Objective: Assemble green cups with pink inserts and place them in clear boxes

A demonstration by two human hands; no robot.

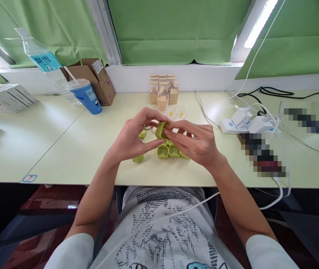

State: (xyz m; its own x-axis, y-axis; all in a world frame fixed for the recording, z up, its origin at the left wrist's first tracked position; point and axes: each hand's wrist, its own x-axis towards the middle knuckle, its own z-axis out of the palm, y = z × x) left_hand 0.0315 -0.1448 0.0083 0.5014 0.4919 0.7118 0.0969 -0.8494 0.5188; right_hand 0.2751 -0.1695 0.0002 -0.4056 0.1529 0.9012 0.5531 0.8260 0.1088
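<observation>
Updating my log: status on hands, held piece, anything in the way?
Left hand and right hand gripping one small rounded green plastic container. Right hand partly hiding rounded-square green plastic cups below. Nothing visibly blocking the hands.

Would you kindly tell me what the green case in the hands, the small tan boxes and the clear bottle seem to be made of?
Green case: probably satin plastic, given its smooth moulded curves.
Tan boxes: likely matte card, with thin folded flaps.
Bottle: apparently glossy plastic, though glass isn't excluded; the green blind shows through.
</observation>
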